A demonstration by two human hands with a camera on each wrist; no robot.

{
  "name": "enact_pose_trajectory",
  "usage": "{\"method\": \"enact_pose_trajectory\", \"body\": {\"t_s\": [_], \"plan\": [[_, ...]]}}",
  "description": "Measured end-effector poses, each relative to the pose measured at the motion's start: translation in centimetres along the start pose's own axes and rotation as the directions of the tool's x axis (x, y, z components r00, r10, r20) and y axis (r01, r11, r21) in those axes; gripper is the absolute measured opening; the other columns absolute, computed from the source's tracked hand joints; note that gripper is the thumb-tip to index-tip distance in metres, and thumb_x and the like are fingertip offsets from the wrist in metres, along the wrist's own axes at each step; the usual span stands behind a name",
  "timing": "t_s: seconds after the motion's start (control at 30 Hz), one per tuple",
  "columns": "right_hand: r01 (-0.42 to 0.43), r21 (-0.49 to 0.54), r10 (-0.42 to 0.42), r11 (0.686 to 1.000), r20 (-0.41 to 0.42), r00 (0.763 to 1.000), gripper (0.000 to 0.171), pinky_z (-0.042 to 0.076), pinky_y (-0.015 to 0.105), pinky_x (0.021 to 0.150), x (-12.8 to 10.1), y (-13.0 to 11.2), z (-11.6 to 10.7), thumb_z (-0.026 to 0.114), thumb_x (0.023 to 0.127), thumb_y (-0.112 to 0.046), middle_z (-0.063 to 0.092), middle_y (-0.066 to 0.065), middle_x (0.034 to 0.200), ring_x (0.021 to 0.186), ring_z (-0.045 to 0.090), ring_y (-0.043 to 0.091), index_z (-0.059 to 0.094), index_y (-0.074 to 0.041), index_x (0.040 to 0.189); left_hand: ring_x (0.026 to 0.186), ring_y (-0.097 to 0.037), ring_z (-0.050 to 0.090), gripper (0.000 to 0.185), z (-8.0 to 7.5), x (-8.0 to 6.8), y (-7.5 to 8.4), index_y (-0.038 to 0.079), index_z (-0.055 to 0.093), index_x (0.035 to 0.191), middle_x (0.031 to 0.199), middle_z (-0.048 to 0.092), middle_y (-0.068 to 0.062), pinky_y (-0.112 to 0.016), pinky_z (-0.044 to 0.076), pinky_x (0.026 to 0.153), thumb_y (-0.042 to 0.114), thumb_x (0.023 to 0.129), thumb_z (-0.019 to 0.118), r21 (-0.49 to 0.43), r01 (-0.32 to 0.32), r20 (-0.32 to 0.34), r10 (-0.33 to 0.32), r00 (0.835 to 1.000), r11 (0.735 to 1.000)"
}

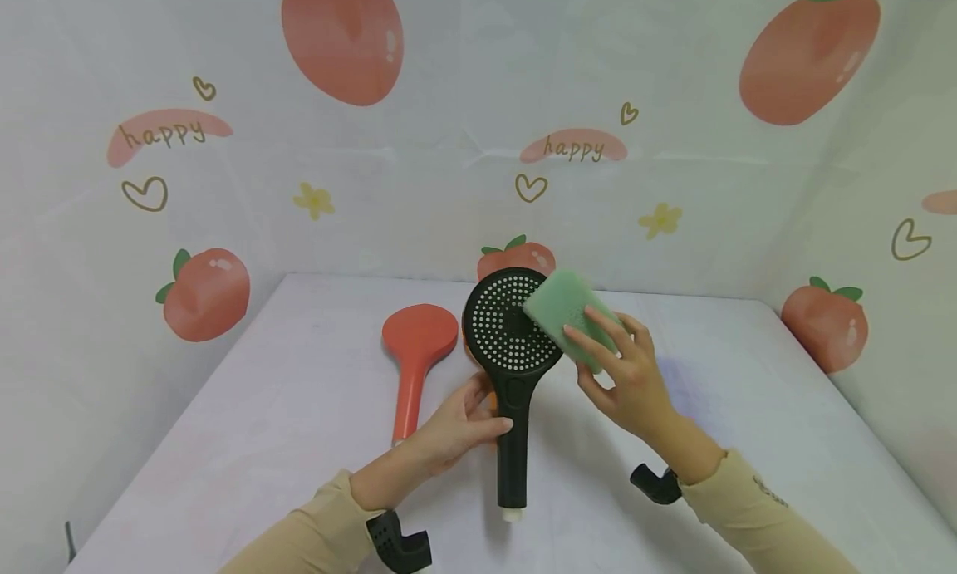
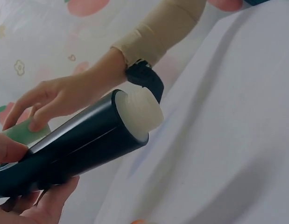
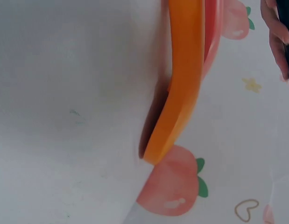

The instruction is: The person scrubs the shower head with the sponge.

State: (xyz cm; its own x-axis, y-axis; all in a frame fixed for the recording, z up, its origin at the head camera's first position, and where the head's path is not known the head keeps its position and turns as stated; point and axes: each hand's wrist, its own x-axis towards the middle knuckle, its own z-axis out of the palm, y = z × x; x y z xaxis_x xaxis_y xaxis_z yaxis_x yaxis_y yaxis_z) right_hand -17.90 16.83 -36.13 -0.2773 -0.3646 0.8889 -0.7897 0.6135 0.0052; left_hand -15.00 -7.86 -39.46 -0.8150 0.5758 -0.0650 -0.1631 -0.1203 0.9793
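On the white surface [image 1: 299, 441], the black shower head [image 1: 512, 341] stands raised at centre. The left hand [image 1: 456, 429], fingers curled round its handle, could let it twist under pressure (the grip looks light). The green sponge [image 1: 570, 315], pinched by the right hand [image 1: 631, 375] against the face's right edge, might slip off.

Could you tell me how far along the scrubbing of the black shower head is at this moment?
Done: the left hand grips the black shower head upright by its handle. In hand: the right hand presses the green sponge against the face's right edge. Left: most of the face looks uncovered, and the orange shower head lies untouched on the table.
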Motion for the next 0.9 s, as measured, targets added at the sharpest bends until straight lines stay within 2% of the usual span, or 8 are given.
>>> {"method": "enact_pose_trajectory", "body": {"t_s": [0.2,0.37,0.67,0.83,0.9], "plan": [[0.126,0.026,-0.127,0.992,0.021,0.992,0.03,0.04,0.051,0.083,-0.5,-1.5,0.5,0.045,0.091,-0.022,0.06,0.02,0.116,0.1,0.049,0.046,0.067,-0.01,0.108,0.126,-0.035,0.047,0.085,-0.7,0.4,0.0,0.017,0.003,0.149,0.154,0.017,-0.008,-0.038,0.048,0.098,0.001,0.087,0.059,0.022,-0.038,-0.001,0.038,0.999,0.999],[0.187,0.02,-0.187,0.982,0.049,0.981,0.03,0.042,0.049,0.08,-0.9,-2.2,0.4,0.044,0.092,-0.025,0.06,0.016,0.117,0.101,0.049,0.043,0.067,-0.016,0.109,0.126,-0.036,0.045,0.089,-0.8,0.4,0.1,0.019,0.001,0.149,0.154,0.016,-0.007,-0.036,0.048,0.099,0.0,0.084,0.06,0.022,-0.048,0.016,0.047,0.999,0.999],[0.089,-0.003,-0.089,0.996,-0.044,0.995,0.03,0.036,0.052,0.08,-0.7,-1.0,-0.3,0.046,0.089,-0.021,0.06,0.022,0.114,0.098,0.045,0.048,0.069,-0.009,0.103,0.128,-0.031,0.044,0.088,-1.0,0.7,0.2,0.02,0.001,0.148,0.152,0.02,-0.009,-0.032,0.047,0.1,0.001,0.086,0.06,0.011,-0.076,0.047,0.076,0.996,0.997],[0.124,0.006,-0.124,0.992,-0.034,0.992,0.029,0.039,0.05,0.081,-1.0,-1.4,0.0,0.047,0.089,-0.02,0.062,0.02,0.112,0.097,0.047,0.047,0.07,-0.011,0.103,0.125,-0.026,0.045,0.086,-1.0,1.0,0.6,0.019,0.002,0.146,0.15,0.02,-0.009,-0.03,0.047,0.098,0.0,0.086,0.059,0.026,-0.11,0.054,0.109,0.993,0.994],[0.141,0.015,-0.141,0.99,-0.028,0.99,0.029,0.04,0.049,0.081,-1.1,-1.8,0.2,0.046,0.089,-0.02,0.062,0.02,0.112,0.097,0.047,0.047,0.07,-0.011,0.103,0.123,-0.023,0.046,0.084,-0.9,1.1,0.9,0.019,0.003,0.146,0.15,0.02,-0.009,-0.031,0.047,0.098,0.002,0.086,0.059,0.02,-0.105,0.041,0.104,0.994,0.994]]}}
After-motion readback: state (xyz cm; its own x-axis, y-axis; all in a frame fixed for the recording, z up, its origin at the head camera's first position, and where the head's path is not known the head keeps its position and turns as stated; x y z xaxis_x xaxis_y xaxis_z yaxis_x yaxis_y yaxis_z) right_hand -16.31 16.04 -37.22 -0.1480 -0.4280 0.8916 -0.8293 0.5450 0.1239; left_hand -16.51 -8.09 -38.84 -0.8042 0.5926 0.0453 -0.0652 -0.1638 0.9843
